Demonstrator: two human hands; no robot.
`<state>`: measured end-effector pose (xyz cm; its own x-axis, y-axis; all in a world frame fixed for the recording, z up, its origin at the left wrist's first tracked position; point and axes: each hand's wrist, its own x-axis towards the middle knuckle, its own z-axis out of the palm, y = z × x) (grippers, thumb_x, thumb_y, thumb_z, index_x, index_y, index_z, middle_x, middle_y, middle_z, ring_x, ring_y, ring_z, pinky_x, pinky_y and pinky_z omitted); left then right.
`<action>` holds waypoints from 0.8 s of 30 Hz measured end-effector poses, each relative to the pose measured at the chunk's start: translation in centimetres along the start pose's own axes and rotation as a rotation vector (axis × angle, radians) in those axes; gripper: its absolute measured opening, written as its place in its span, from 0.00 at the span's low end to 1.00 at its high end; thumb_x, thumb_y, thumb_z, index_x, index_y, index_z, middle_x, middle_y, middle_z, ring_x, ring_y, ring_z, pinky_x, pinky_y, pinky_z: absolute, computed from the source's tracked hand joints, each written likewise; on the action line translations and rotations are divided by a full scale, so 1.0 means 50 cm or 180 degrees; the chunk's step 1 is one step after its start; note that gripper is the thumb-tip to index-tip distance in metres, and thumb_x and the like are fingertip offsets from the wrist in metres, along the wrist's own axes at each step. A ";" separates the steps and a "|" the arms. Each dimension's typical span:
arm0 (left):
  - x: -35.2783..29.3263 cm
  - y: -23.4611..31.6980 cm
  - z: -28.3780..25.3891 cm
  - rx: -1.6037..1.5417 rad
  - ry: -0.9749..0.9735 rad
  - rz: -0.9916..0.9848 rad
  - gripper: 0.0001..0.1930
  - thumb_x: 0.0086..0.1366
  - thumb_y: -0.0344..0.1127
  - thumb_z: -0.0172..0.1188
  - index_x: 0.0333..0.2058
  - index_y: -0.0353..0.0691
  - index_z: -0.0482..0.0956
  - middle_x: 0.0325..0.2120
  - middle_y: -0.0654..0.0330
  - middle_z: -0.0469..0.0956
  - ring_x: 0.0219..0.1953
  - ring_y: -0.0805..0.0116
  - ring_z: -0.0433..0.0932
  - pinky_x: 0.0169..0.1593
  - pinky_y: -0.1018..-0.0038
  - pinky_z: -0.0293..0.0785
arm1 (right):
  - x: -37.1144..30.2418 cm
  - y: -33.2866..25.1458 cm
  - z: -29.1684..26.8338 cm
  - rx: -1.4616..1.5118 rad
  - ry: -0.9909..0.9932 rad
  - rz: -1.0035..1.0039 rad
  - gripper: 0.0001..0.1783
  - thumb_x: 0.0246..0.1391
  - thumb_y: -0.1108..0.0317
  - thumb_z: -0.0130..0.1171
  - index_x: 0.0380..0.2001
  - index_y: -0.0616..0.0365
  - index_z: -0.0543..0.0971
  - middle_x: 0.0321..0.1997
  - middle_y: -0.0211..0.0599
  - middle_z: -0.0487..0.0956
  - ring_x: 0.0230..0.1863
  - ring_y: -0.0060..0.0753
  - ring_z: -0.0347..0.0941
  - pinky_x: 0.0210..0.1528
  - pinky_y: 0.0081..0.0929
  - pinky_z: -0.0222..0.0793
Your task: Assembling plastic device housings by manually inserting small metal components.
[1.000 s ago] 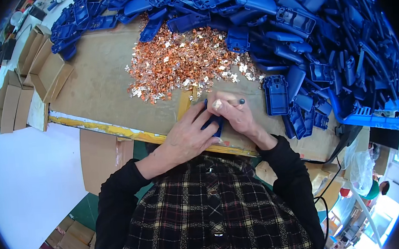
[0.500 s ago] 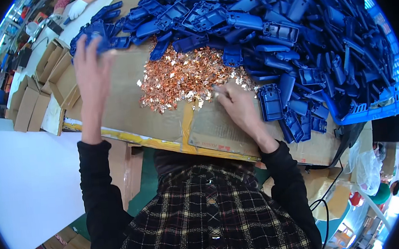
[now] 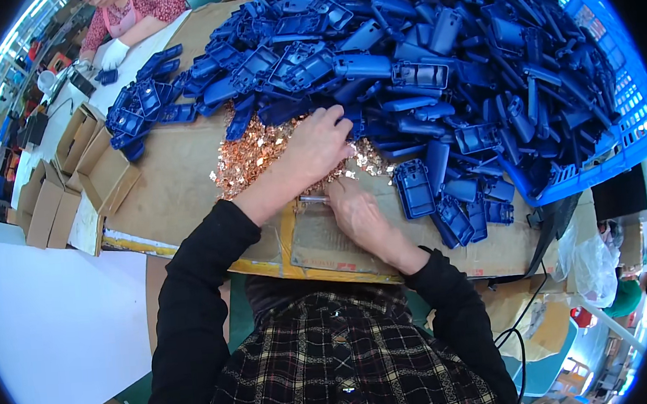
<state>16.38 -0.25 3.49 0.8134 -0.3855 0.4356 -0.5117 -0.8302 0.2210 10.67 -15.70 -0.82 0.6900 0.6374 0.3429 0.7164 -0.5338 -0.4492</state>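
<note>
In the head view, I see the left hand (image 3: 320, 143) curled beside a blue case (image 3: 357, 122), hiding some metal bits (image 3: 248, 158); I can't tell whether its fingers grip anything. The right hand (image 3: 359, 216) pinches a thin rod (image 3: 313, 200), partly covered.

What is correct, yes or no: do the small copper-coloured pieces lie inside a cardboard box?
No, the copper-coloured pieces lie heaped on the brown tabletop.
</note>
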 end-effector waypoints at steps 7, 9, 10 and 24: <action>-0.012 -0.030 -0.017 -0.0644 0.0625 0.0008 0.10 0.59 0.33 0.64 0.38 0.35 0.77 0.38 0.54 0.78 0.41 0.52 0.77 0.44 0.65 0.76 | -0.002 0.025 -0.038 0.0410 -0.0097 0.0567 0.06 0.56 0.72 0.54 0.33 0.65 0.73 0.31 0.57 0.76 0.34 0.60 0.74 0.36 0.49 0.69; -0.025 -0.011 -0.064 -0.0964 0.0937 -0.0119 0.08 0.61 0.32 0.62 0.33 0.34 0.75 0.29 0.53 0.77 0.35 0.53 0.76 0.40 0.60 0.73 | 0.003 0.036 -0.052 0.0564 -0.0150 0.0754 0.08 0.57 0.70 0.55 0.32 0.66 0.74 0.31 0.57 0.77 0.34 0.60 0.75 0.35 0.48 0.70; -0.039 0.002 -0.092 -0.1066 0.1109 -0.0248 0.07 0.59 0.31 0.63 0.32 0.34 0.76 0.29 0.54 0.77 0.34 0.53 0.76 0.39 0.61 0.73 | 0.009 0.040 -0.064 0.0618 -0.0304 0.0944 0.09 0.56 0.70 0.56 0.31 0.67 0.75 0.30 0.56 0.78 0.33 0.59 0.76 0.34 0.47 0.70; -0.252 0.165 -0.041 -0.0362 0.0291 0.0200 0.10 0.51 0.35 0.66 0.28 0.40 0.73 0.43 0.55 0.72 0.51 0.56 0.69 0.56 0.54 0.64 | 0.012 0.037 -0.067 0.0462 -0.0447 0.0823 0.08 0.51 0.70 0.57 0.30 0.65 0.76 0.30 0.54 0.77 0.33 0.59 0.75 0.35 0.46 0.69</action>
<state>1.35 -1.44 1.62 0.7531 -0.3926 0.5280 -0.5930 -0.7527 0.2861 12.77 -18.15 1.34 0.8188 0.5670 0.0896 0.4902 -0.6095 -0.6230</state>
